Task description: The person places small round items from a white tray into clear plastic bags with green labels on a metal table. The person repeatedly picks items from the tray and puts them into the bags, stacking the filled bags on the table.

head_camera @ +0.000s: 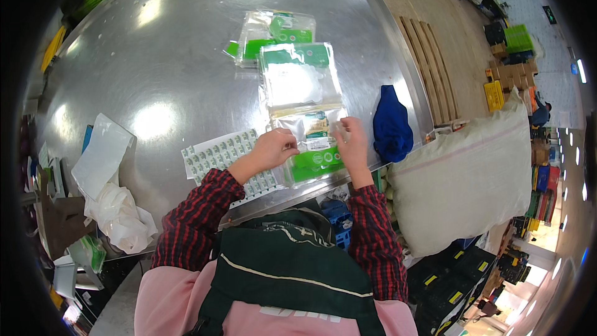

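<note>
Clear plastic packaging bags with green printed bands (pixel 319 157) lie stacked before me at the edge of a metal table (pixel 196 84). My left hand (pixel 276 148) has its fingertips together at the left side of the top bag; whether they pinch the film is hard to tell. At the bag's right side is my right hand (pixel 350 142), slightly blurred, thumb and fingers bent close to its edge. A white label (pixel 318 144) is on the top bag. Partly under my left forearm lies a sheet of small green-and-white stickers (pixel 210 157). More clear bags (pixel 298 77) overlap farther up.
Blue cloth (pixel 392 126) lies at the table's right edge, beside a large whitish sack (pixel 461 177). White backing paper (pixel 100 154) and a crumpled white plastic bag (pixel 122 217) are at the left. A wooden pallet (pixel 429 72) rests on the floor beyond the right edge.
</note>
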The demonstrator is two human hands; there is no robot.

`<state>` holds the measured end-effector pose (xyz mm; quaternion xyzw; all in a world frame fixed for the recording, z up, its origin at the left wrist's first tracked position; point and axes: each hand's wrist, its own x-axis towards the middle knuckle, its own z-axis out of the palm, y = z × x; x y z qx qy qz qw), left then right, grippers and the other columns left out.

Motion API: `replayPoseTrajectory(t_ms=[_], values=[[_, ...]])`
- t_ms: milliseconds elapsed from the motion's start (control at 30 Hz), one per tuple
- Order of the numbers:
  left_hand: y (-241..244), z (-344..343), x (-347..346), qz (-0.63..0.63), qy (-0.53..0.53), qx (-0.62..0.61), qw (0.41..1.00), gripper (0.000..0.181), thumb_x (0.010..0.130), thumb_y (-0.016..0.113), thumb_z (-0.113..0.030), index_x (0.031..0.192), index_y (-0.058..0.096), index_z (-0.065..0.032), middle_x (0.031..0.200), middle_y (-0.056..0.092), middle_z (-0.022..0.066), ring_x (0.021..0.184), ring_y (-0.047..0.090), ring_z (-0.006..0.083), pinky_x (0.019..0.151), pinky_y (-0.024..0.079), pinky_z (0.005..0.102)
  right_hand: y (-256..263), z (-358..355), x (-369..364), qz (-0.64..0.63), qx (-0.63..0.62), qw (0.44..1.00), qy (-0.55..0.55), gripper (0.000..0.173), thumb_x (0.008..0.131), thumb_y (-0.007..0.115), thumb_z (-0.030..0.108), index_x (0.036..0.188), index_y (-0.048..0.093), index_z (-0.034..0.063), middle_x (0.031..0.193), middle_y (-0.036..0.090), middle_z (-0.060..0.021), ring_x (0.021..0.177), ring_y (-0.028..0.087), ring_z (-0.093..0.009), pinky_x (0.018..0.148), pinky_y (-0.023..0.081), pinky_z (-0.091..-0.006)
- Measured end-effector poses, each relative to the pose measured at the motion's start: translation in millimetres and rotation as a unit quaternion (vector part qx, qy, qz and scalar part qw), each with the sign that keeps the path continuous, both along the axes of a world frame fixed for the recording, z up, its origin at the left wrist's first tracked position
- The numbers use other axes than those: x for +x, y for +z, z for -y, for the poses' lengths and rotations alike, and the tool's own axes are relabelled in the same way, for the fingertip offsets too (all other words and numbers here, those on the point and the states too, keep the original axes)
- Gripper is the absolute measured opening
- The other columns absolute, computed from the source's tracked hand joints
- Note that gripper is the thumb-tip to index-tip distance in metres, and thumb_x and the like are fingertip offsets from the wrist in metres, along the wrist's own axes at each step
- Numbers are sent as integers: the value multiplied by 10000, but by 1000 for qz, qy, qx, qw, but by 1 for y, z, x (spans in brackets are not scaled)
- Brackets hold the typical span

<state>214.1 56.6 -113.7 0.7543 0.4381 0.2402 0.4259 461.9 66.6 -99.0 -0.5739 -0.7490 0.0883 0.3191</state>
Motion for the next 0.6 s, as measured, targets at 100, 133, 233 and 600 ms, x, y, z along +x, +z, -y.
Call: replayPoseTrajectory(t_ms=[100,133,233,600], values=[[8,-13,-8,74,73,-99,990,110,828,673,-148,854,657,-43,760,645,66,689,601,165,650,481,293,30,-3,13,-182,4,971,-157,175,828,660,44,992,611,10,863,618,-75,749,607,-171,667,494,-274],[10,-21,-12,109,102,-121,981,116,851,653,-148,874,660,-35,749,651,63,670,597,142,641,478,281,30,-9,25,-230,37,956,-180,129,882,636,87,983,614,11,846,634,-50,746,602,-127,648,480,-240],[1,-47,-47,228,237,-134,935,229,856,653,-209,942,663,3,801,670,51,718,583,122,671,477,296,46,-9,33,-363,-1,910,-198,126,924,601,111,975,616,-4,867,651,-40,713,578,-77,640,468,-209],[10,48,-226,-158,157,-59,973,291,690,754,-186,927,662,-46,871,627,103,845,604,243,744,471,337,24,3,-60,-322,-198,926,17,162,884,649,126,989,623,5,882,657,-62,756,613,-137,672,501,-260]])
